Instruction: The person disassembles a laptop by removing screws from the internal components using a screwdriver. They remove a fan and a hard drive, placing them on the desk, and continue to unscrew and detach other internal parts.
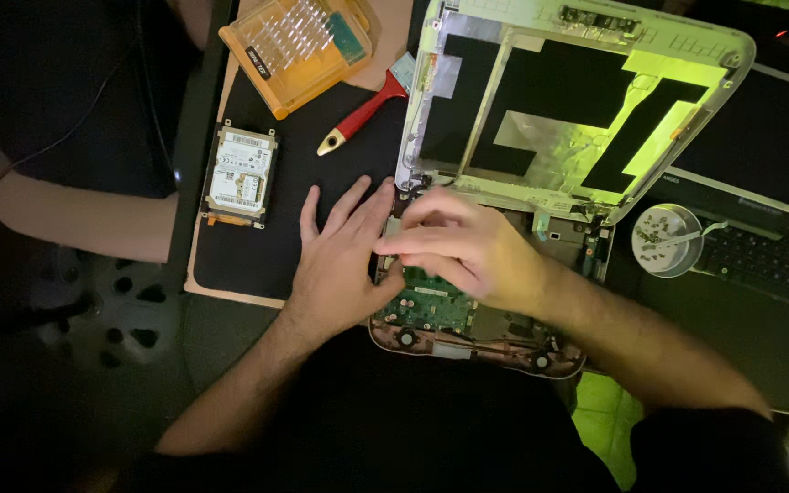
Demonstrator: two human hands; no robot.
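On black mat [257, 256] (dim room)

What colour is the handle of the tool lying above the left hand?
Red, with a cream-coloured tip: the tool handle lies on the black mat; the head view shows it clearly.

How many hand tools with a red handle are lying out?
1. A red-handled tool lies on the black mat, between the orange bit case and the opened laptop. Others may sit out of frame.

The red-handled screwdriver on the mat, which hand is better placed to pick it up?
Probably the left hand: it lies flat on the mat, nearer the red-handled screwdriver. The right hand rests over the opened laptop.
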